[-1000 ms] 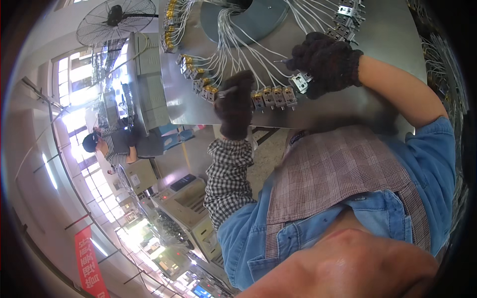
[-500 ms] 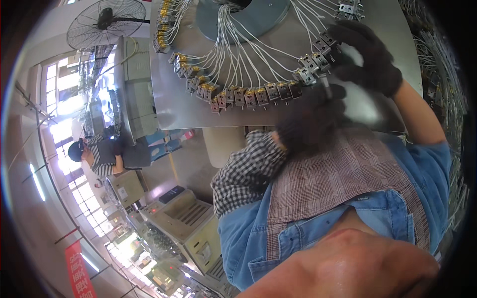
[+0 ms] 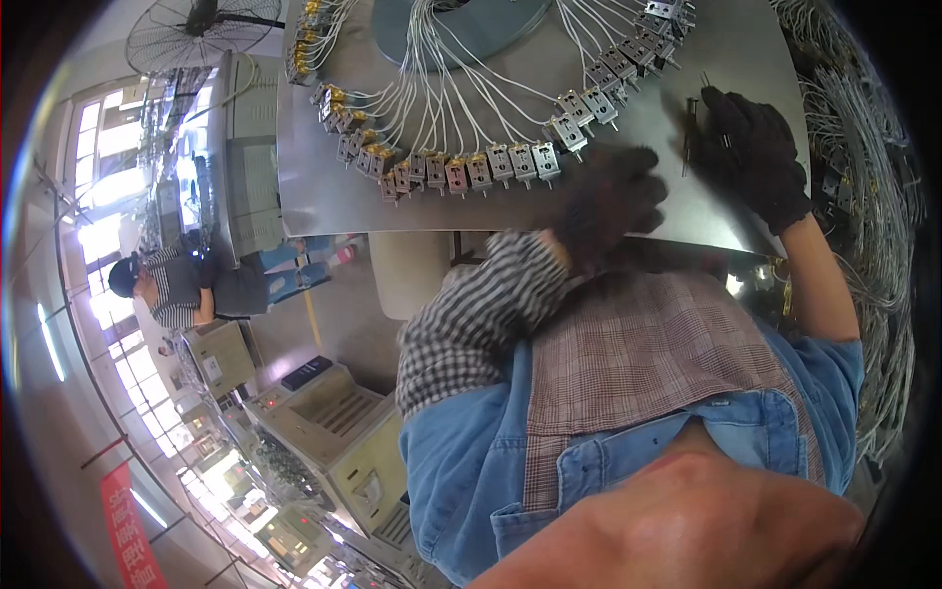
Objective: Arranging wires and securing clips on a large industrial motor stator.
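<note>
Dark-gloved, my left hand (image 3: 610, 201) hovers near the table's front edge, fingers apart and holding nothing visible. Just beyond it runs a curved row of small metal block-shaped parts (image 3: 497, 163) with pins, each joined to white wires (image 3: 461, 93). To the right, my right hand (image 3: 754, 147), also gloved, is low over the metal table (image 3: 392, 218). Its fingers close around a thin metal rod (image 3: 727, 141), mostly covered by the glove. Next to these fingers is another slim dark rod (image 3: 690, 137).
The wires lead to a grey-blue round disc (image 3: 392, 34) at the back. Bundles of wires (image 3: 868, 118) hang along the right side. Far left are a person (image 3: 186, 285) at another bench, a fan (image 3: 201, 29) and a beige machine (image 3: 329, 417).
My left hand has drawn back from the row, and the small metal piece beside it no longer shows. My right hand has left the blocks and come down onto the table at the right.
</note>
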A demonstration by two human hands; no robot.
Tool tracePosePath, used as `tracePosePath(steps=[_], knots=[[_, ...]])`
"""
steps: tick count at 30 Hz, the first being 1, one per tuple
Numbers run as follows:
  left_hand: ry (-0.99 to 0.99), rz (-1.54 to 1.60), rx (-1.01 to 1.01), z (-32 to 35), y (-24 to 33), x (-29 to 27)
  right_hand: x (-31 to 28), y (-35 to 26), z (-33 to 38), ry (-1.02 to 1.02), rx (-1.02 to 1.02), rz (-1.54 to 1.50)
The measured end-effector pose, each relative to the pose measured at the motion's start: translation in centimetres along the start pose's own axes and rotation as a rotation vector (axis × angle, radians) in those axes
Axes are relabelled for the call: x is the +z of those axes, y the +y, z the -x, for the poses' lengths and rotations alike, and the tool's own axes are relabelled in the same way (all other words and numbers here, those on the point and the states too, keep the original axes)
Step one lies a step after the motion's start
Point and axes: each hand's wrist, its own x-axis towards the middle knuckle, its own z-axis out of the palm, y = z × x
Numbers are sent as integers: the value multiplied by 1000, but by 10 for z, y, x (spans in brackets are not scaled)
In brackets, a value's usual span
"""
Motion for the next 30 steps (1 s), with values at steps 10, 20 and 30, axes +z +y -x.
tracePosePath(steps=[10,20,30], knots=[[24,-792,-264,31,-27,-76,32,-99,-92,345,-689,6],[7,-643,-287,56,-57,-79,56,-126,-100,171,-843,231],[-153,-395,-452,33,-53,-103,8,-154,-130,-543,-645,209]])
